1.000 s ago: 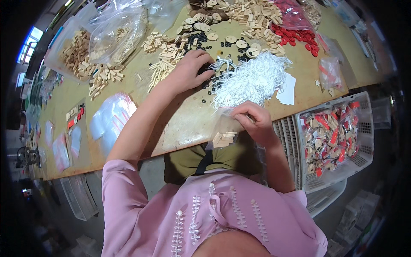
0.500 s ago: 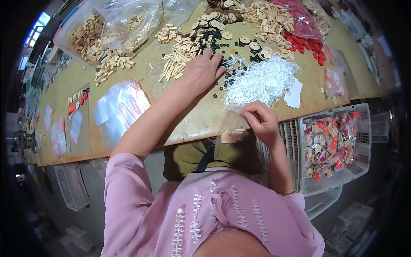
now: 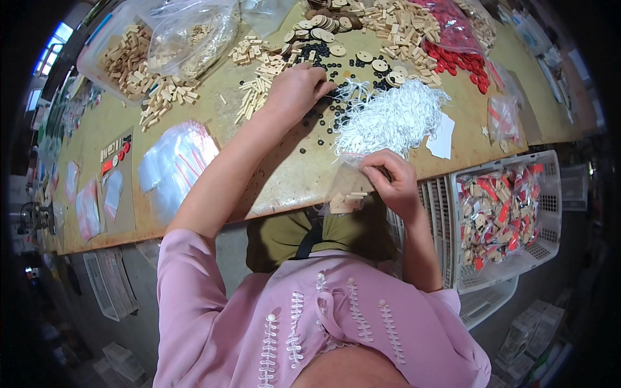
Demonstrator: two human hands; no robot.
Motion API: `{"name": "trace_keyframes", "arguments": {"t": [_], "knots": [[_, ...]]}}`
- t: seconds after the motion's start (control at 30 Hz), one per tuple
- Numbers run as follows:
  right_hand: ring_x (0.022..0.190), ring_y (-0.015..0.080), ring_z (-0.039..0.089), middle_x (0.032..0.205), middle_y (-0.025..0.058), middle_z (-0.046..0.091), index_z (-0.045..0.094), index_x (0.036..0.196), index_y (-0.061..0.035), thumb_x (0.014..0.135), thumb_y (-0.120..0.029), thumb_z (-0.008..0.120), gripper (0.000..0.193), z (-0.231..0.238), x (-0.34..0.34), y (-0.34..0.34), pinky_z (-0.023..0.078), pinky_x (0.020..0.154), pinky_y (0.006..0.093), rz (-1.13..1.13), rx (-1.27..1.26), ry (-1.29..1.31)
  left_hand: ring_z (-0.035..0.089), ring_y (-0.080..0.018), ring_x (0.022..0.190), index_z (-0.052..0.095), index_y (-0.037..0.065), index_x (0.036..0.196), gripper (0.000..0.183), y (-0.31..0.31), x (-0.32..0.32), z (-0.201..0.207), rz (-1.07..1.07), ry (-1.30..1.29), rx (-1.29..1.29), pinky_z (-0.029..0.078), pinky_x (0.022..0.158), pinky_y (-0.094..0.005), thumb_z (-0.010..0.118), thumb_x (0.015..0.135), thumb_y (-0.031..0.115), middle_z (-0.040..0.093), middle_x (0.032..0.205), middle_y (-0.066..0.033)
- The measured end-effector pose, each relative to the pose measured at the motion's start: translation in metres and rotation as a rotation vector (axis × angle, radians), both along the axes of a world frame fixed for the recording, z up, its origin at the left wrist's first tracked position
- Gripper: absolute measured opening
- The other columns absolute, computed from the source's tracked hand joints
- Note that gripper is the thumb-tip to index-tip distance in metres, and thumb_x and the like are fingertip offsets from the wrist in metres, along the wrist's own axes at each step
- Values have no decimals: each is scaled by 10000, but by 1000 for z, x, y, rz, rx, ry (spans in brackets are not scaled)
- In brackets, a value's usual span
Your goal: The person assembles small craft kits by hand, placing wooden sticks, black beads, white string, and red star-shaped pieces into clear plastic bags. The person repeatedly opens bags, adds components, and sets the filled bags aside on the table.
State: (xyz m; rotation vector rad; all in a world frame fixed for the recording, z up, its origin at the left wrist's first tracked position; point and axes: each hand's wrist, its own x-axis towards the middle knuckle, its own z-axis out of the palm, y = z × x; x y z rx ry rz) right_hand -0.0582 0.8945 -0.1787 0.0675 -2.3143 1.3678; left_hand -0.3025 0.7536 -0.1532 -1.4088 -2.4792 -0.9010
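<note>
My right hand (image 3: 394,181) pinches the top edge of a small clear zip bag (image 3: 337,186) at the table's front edge. Several pale wooden pieces (image 3: 347,204) lie in the bottom of this bag. Farther forward, my left hand (image 3: 294,92) is over the scattered small black rings (image 3: 315,116), its fingers bent and drawn together. What its fingertips hold is hidden. Beside that hand lies a pile of thin wooden sticks (image 3: 253,97). A heap of white string (image 3: 396,119) spreads to its right.
Wooden blocks fill a clear bin (image 3: 90,72) at the far left. Empty zip bags (image 3: 169,169) lie left of my forearm. Wooden discs (image 3: 337,50), more blocks (image 3: 406,29) and red pieces (image 3: 453,63) cover the back. A white crate (image 3: 550,194) of filled bags stands at right.
My left hand has shifted slightly left, and its spread fingers have drawn together above the black rings. My right hand still holds the bag in nearly the same place.
</note>
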Motion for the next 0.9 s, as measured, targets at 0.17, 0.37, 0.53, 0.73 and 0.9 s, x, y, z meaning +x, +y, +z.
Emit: {"name": "trace_keyframes", "arguments": {"t": [0.17, 0.37, 0.53, 0.73, 0.9], "knots": [[804, 215, 682, 871, 98, 698, 693, 914, 4, 863, 38, 731, 73, -2, -1, 0, 539, 729, 306, 4, -4, 6, 711, -275, 737, 747, 36, 911, 385, 8, -2, -6, 77, -477, -9, 523, 625, -411, 682, 985, 408, 734, 847, -81], [802, 222, 684, 875, 100, 701, 695, 915, 0, 857, 43, 731, 81, -2, 0, 0, 540, 724, 309, -13, 12, 15, 682, -101, 817, 585, -84, 1262, 335, -7, 15, 19, 133, -1907, 728, 637, 732, -188, 506, 1098, 196, 698, 1028, -112], [810, 243, 686, 885, 103, 707, 695, 918, -3, 848, 45, 729, 92, -1, -1, -1, 537, 730, 317, -3, 45, 37, 388, 0, 558, 608, -36, 1303, 316, -39, 27, 11, -8, -1873, 508, 326, 440, -129, 541, 1088, 187, 555, 779, 20], [828, 244, 687, 903, 103, 711, 697, 938, -8, 861, 46, 714, 96, 1, 0, -1, 532, 742, 320, -9, 53, -3, 304, -2, 513, 558, 1, 1392, 357, -49, 36, 6, -41, -1977, 629, 233, 387, -150, 478, 1110, 206, 431, 675, 56], [839, 235, 684, 912, 93, 710, 696, 954, -11, 875, 47, 707, 99, -2, 1, -1, 529, 747, 320, -9, 26, -12, 270, -8, 475, 507, 42, 1469, 390, -47, 38, 9, 64, -1994, 704, 232, 366, -150, 452, 1114, 193, 393, 642, 62]]}}
